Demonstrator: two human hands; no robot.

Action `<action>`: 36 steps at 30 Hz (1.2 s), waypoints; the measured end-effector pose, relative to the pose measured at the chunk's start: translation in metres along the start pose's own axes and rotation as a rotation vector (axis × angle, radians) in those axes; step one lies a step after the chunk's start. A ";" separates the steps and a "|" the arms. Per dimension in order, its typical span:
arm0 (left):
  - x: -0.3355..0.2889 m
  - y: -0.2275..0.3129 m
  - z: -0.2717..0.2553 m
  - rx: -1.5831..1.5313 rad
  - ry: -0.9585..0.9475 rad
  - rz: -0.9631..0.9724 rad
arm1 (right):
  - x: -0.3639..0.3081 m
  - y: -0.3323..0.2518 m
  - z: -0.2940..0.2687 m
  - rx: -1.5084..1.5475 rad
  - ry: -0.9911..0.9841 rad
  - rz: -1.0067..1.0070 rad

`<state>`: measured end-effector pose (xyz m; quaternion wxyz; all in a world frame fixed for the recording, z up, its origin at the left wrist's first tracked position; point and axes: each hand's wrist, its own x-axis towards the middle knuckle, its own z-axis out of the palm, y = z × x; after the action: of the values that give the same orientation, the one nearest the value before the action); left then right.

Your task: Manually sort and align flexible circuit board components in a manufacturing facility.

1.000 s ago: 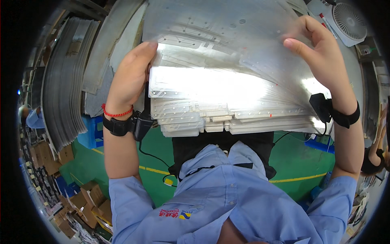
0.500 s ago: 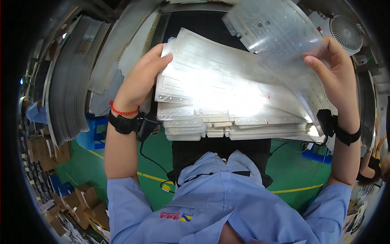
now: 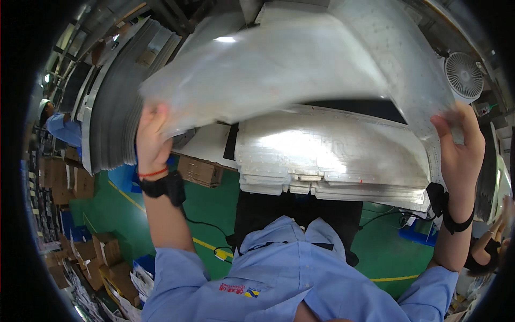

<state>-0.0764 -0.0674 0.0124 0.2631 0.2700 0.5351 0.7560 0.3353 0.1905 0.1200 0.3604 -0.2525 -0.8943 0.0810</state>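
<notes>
My left hand (image 3: 153, 134) is raised at the left, its fingers closed on the edge of a blurred, translucent plastic sheet (image 3: 268, 64). The sheet bows upward in an arc across the work surface. At the right, my right hand (image 3: 462, 137) pinches the lower edge of translucent film (image 3: 416, 64) marked with fine lines and dots. Whether both hands hold one sheet or separate ones I cannot tell. Below the lifted film lies a stack of similar printed clear sheets (image 3: 332, 153), with uneven tabbed front edges and a bright glare. Black bands with small devices circle both wrists.
Tall stacks of grey sheets (image 3: 115, 102) stand at the left. A white fan (image 3: 464, 76) is at the far right. Below the left side sits a cardboard box (image 3: 199, 170), with more boxes (image 3: 107, 249) on the floor. Other people (image 3: 63, 126) are at both sides.
My left hand has moved left and down, lifting sheet material off the stack into an arc. My right hand has shifted right and lower with its film. The stack underneath is more exposed.
</notes>
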 end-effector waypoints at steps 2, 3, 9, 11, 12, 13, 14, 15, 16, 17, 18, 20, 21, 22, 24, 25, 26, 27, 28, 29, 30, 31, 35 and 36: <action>-0.012 -0.003 -0.060 0.010 0.133 0.069 | -0.001 0.001 -0.002 0.044 -0.027 0.032; -0.019 -0.010 -0.096 0.017 0.175 0.090 | -0.001 0.000 -0.003 0.068 -0.073 0.060; -0.027 -0.029 -0.133 0.046 0.399 0.190 | 0.004 -0.006 0.008 0.182 -0.295 0.056; -0.017 -0.027 -0.115 0.085 0.439 0.190 | 0.008 -0.010 0.014 0.221 -0.367 0.043; -0.011 -0.023 -0.102 0.086 0.431 0.152 | 0.010 -0.009 0.019 0.231 -0.409 0.022; -0.006 -0.016 -0.086 0.089 0.422 0.115 | 0.013 -0.008 0.023 0.243 -0.450 0.000; 0.001 -0.013 -0.079 0.092 0.413 0.077 | 0.017 -0.009 0.027 0.257 -0.507 0.032; 0.009 -0.012 -0.079 0.113 0.354 0.039 | 0.021 -0.010 0.028 0.268 -0.564 0.068; 0.015 -0.013 -0.077 0.104 0.370 0.024 | 0.025 -0.009 0.030 0.280 -0.621 0.105; 0.020 -0.014 -0.073 0.095 0.386 0.009 | 0.029 -0.003 0.033 0.340 -0.671 0.146; 0.024 -0.016 -0.069 0.089 0.400 -0.008 | 0.030 0.002 0.037 0.327 -0.664 0.112; 0.029 -0.016 -0.074 0.104 0.363 -0.017 | 0.032 0.011 0.046 0.303 -0.649 0.041; 0.030 -0.014 -0.071 0.110 0.349 -0.029 | 0.032 0.015 0.051 0.255 -0.658 0.043; 0.030 -0.012 -0.068 0.115 0.335 -0.039 | 0.031 0.018 0.056 0.264 -0.666 0.067; 0.023 -0.017 -0.042 0.652 0.610 0.188 | 0.030 0.021 0.065 0.282 -0.686 0.115; 0.017 -0.019 -0.024 0.922 0.733 0.305 | 0.029 0.022 0.068 0.260 -0.704 0.152; 0.011 -0.018 -0.011 0.887 0.548 0.241 | 0.028 0.022 0.072 0.246 -0.706 0.146; 0.001 -0.010 0.000 0.854 0.375 0.175 | 0.028 0.022 0.077 0.241 -0.711 0.133; -0.003 -0.012 0.010 0.801 0.200 0.111 | 0.028 0.022 0.081 0.223 -0.713 0.122; -0.004 -0.018 0.021 0.696 0.016 -0.041 | 0.026 0.023 0.086 0.159 -0.708 0.088; -0.007 -0.018 0.031 0.596 -0.152 -0.190 | 0.026 0.023 0.092 0.174 -0.716 0.092; -0.005 -0.020 0.041 0.480 -0.326 -0.332 | 0.026 0.022 0.096 0.179 -0.719 0.101; -0.002 -0.026 0.074 0.512 -0.450 -0.206 | 0.030 0.017 0.103 0.228 -0.747 0.118; -0.001 -0.027 0.078 0.459 -0.429 -0.188 | 0.030 0.016 0.104 0.237 -0.745 0.127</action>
<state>-0.0195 -0.0081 0.0090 0.3707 0.4249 0.6464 0.5139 0.2518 0.2233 0.0569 0.0323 -0.2172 -0.9309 0.2919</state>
